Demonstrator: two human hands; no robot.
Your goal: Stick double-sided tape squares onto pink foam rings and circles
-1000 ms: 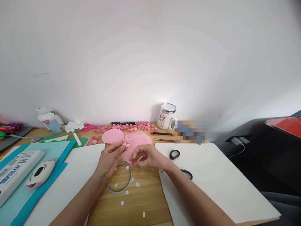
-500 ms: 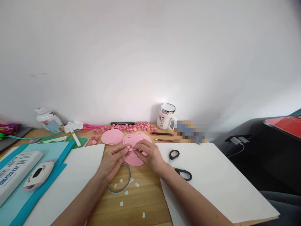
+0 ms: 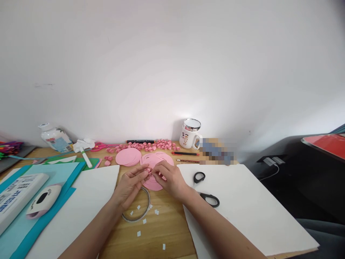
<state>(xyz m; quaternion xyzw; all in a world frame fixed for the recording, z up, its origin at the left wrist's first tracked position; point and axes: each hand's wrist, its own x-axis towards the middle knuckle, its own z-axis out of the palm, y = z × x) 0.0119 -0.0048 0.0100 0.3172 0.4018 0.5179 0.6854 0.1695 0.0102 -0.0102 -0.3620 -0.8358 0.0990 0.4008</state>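
My left hand (image 3: 129, 185) and my right hand (image 3: 169, 180) meet above the wooden table (image 3: 161, 223), fingertips pinched together on a small pink paper piece (image 3: 148, 169). Just behind them lie stacks of pink paper circles (image 3: 128, 157), some cut into spirals (image 3: 159, 160). A row of small rolled pink paper roses (image 3: 151, 145) runs along the wall. Under my left hand sits a roll of clear tape (image 3: 137, 212), with several small white tape backings (image 3: 147, 225) scattered around it.
Black scissors (image 3: 206, 190) lie on a white sheet (image 3: 248, 205) at right. A second white sheet (image 3: 81, 205), blue paper (image 3: 48, 172), a paper punch (image 3: 40, 200) and a white box (image 3: 13, 196) are at left. Mug (image 3: 190, 133), pencils (image 3: 187, 157), marker (image 3: 140, 141), bottle (image 3: 55, 138) stand behind.
My right hand came up from over the pink spirals to meet my left hand. Both now pinch the small pink piece, which has curled tighter between the fingertips.
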